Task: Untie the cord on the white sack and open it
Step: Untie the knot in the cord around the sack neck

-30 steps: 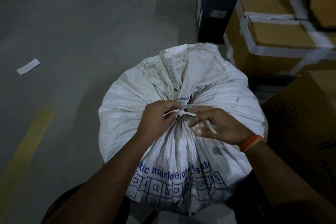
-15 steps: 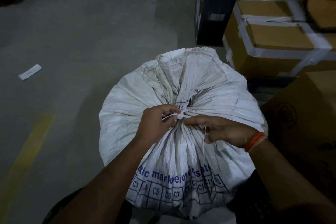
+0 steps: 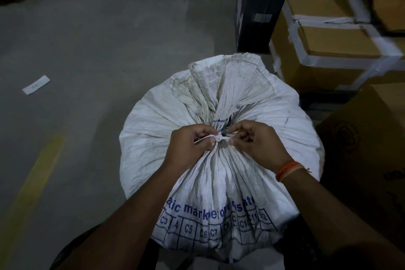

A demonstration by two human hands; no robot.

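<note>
A full white woven sack with blue printing stands upright on the floor in front of me, its mouth gathered into a bunched neck. A thin white cord is knotted around that neck. My left hand pinches the cord on the left side of the knot, with a loose end sticking out past its fingers. From the right, my right hand, with an orange thread band on its wrist, pinches the cord beside the knot. The knot looks tied.
Taped cardboard boxes are stacked close to the sack's right, with a larger brown box nearer me. A tall black box stands behind the sack. On the grey floor to the left lie a paper slip and a yellow painted line.
My right hand has moved up and closer to the knot, taking the cord between its fingertips; the loose end it held hanging is no longer seen. The left hand keeps its pinch.
</note>
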